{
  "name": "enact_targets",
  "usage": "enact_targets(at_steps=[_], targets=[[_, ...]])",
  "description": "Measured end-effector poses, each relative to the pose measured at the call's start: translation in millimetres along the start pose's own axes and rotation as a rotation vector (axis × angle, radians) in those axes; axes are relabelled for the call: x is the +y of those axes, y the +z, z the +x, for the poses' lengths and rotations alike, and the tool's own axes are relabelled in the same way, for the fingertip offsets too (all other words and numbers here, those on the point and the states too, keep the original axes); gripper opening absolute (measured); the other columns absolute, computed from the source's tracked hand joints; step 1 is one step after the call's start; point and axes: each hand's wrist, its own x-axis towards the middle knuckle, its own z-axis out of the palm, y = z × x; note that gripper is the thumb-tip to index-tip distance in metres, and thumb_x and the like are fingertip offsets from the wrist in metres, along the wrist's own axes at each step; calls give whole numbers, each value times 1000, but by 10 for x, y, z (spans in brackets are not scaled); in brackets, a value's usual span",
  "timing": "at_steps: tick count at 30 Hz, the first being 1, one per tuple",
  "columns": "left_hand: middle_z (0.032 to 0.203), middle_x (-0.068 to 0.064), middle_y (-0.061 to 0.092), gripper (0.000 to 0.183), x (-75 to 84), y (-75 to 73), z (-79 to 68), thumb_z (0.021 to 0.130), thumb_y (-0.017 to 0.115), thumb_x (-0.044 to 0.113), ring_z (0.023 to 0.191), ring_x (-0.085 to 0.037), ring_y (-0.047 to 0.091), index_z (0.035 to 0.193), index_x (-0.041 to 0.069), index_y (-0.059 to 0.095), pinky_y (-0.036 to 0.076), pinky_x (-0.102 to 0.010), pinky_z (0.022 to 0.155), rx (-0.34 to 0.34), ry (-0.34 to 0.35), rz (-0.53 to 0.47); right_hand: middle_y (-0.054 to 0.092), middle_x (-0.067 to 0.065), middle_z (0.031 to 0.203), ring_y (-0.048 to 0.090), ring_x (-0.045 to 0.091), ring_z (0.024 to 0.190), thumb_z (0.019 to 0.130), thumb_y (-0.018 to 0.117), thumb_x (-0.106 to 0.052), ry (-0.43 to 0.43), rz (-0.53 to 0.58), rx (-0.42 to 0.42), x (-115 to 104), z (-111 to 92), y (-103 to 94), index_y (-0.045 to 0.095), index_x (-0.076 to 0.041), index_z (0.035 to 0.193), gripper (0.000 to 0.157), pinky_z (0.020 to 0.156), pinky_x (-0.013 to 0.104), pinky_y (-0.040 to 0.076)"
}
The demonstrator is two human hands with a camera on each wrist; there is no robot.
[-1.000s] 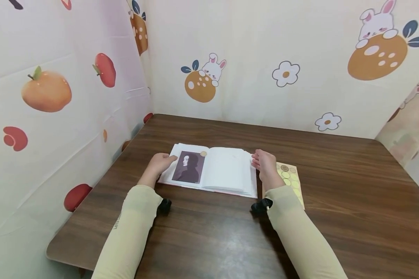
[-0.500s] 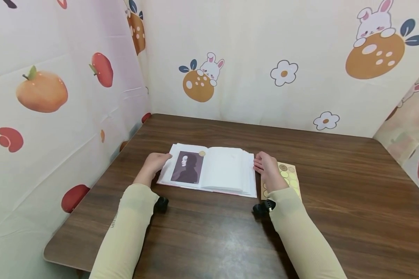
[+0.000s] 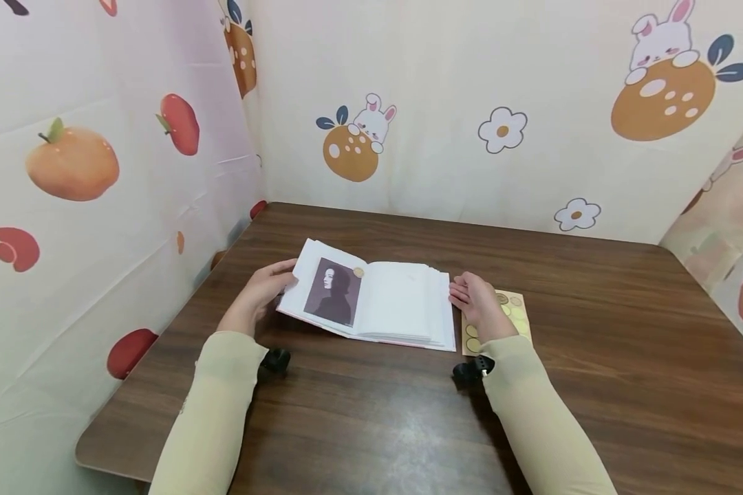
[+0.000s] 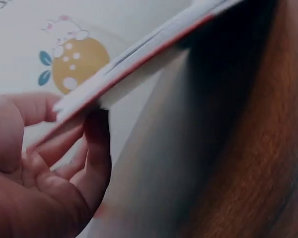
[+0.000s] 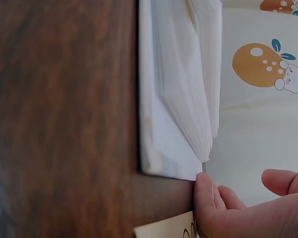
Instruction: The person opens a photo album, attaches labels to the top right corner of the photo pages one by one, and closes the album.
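Note:
An open hardcover book [image 3: 399,299] lies on the brown table, a dark portrait print [image 3: 333,292] and a small round sticker [image 3: 359,272] on its left page. Its left side is tilted up off the table. My left hand [image 3: 260,292] grips that edge, thumb over the pages and fingers beneath the cover, as the left wrist view shows on the raised cover [image 4: 139,62]. At the book's right edge rests my right hand [image 3: 478,301], fingertips against the cover's border and thumb apart. In the right wrist view, the pages [image 5: 181,84] fan above the back cover.
Partly under the right forearm lies a yellowish sheet of round stickers [image 3: 519,315]. The wooden table [image 3: 378,426] reaches back to a fruit-and-rabbit patterned curtain [image 3: 433,103]; another curtain [image 3: 99,275] hangs along the left.
My left hand has slid outward to the book's left edge, taken hold of it and raised it, so the left page now tilts up. The right hand stays by the right edge.

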Motion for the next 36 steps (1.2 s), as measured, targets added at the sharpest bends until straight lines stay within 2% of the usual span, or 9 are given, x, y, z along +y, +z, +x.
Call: enact_targets(at_steps=[3, 6, 9, 11, 17, 23, 26, 31, 36], targets=[[131, -17, 48, 53, 27, -15, -70, 90, 53, 7, 85, -14, 59, 142, 12, 40, 53, -29, 68, -74, 38, -125, 43, 17, 133, 51, 17, 101, 96, 36, -13, 9, -2, -27, -5, -11, -14, 35, 4, 138, 45, 97, 27, 39], [140, -15, 41, 56, 60, -12, -154, 90, 52, 1, 88, -13, 60, 143, 9, 37, 53, -29, 69, -165, 90, -224, 47, 15, 128, 53, 16, 97, 96, 36, -14, 18, 0, -27, -3, 0, -26, 37, 3, 138, 45, 94, 26, 42], [145, -12, 36, 60, 107, 38, -225, 87, 51, -1, 92, -14, 58, 144, 10, 35, 53, -29, 71, -232, 124, -258, 51, 11, 117, 55, 14, 90, 95, 38, -14, 23, -8, -29, -10, 14, -56, 39, 2, 136, 43, 89, 24, 45], [145, -11, 36, 63, 138, 78, -260, 84, 53, -2, 94, -16, 58, 143, 11, 35, 53, -30, 72, -251, 147, -250, 51, 9, 111, 54, 14, 87, 93, 40, -13, 29, -9, -24, -10, 32, -69, 42, 2, 133, 42, 84, 22, 47], [141, -13, 42, 60, 225, 186, -326, 82, 56, 0, 92, -18, 58, 140, 8, 41, 53, -29, 70, -233, 216, -216, 47, 11, 109, 50, 17, 91, 91, 41, -11, 23, -37, -67, 3, 56, -100, 40, 3, 130, 42, 82, 24, 44], [137, -15, 45, 57, 298, 307, -370, 82, 55, -1, 96, -18, 56, 137, 4, 43, 53, -29, 70, -211, 289, -172, 41, 19, 125, 46, 23, 107, 93, 32, -13, 6, -104, -128, -5, -81, -120, 30, 5, 139, 49, 97, 32, 39], [133, -14, 49, 53, 358, 393, -390, 82, 58, 2, 101, -22, 55, 135, 5, 47, 53, -34, 75, -184, 317, -112, 35, 22, 134, 42, 27, 116, 94, 29, -14, 8, -118, -161, -17, -140, -148, 24, 5, 142, 52, 102, 35, 35], [127, -12, 53, 47, 506, 582, -441, 83, 61, 6, 102, -27, 56, 129, 6, 54, 51, -44, 81, -149, 345, -8, 36, 22, 135, 43, 28, 117, 95, 30, -15, 6, -148, -165, -20, -185, -182, 25, 4, 143, 52, 101, 37, 36], [119, -9, 57, 42, 666, 837, -508, 82, 65, 9, 89, -22, 62, 123, 7, 60, 54, -35, 73, -138, 378, 135, 32, 24, 140, 38, 30, 124, 95, 28, -14, 11, -122, -179, -5, -187, -198, 22, 6, 143, 53, 103, 37, 33]])
